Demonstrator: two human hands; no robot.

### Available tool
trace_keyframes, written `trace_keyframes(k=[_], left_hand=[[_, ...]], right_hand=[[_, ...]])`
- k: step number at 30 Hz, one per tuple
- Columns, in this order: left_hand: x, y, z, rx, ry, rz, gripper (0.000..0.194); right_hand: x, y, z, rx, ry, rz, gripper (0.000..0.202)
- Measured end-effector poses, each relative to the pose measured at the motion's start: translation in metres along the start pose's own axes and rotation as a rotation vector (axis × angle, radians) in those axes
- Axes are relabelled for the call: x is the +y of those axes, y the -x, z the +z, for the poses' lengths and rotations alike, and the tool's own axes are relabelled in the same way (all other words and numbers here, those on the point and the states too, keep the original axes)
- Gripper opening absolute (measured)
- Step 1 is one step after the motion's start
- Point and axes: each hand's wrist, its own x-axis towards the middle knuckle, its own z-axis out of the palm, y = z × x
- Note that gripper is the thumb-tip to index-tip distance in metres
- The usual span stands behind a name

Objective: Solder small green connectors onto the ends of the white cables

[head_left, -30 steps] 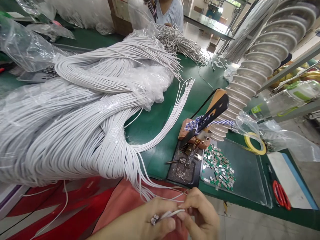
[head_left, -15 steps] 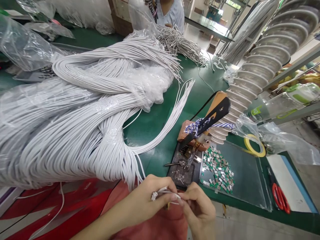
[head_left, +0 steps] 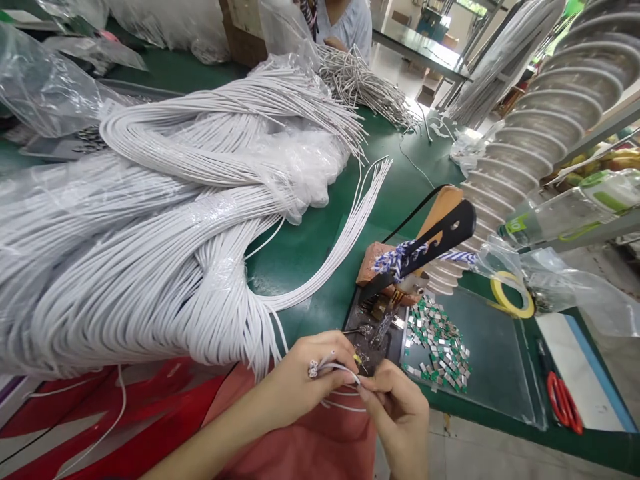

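My left hand is closed round a small bunch of white cables, whose cut ends stick out by the thumb. One cable arcs from it to my right hand, which pinches its end between thumb and fingers. The two hands nearly touch, low in the view, over a reddish cloth. Just beyond them is a dark tray with metal bits and a soldering tool. Small green and silver boards lie to its right. The tip of the pinched cable is too small to make out.
Large bundles of white cable cover the left. A brick with a tied black stand, a ribbed hose, yellow tape and red scissors are on the right. A person sits across the table.
My left hand has moved slightly up, and the cable between the hands now arcs more clearly. Loose cables show below the hands. The view has shifted slightly.
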Motion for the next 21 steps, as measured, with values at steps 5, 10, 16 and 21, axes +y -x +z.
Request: trace_keyframes(k=[5, 10, 16, 21], left_hand=[[0.002, 0.000, 0.000, -0.038, 0.016, 0.002, 0.015], [0.002, -0.001, 0.001, -0.072, -0.012, 0.017, 0.017], [-0.003, -0.001, 0.003, -0.059, -0.040, 0.072, 0.017], [-0.006, 0.000, 0.002, -0.056, -0.036, 0.102, 0.013]], right_hand=[[-0.002, 0.002, 0.003, -0.014, 0.130, -0.068, 0.017], [-0.010, -0.001, -0.007, 0.015, 0.433, -0.209, 0.014], [0.000, -0.029, -0.064, 0.344, 0.846, -0.053, 0.019], [0.019, -0.048, -0.086, 0.286, 0.930, 0.040, 0.036]])
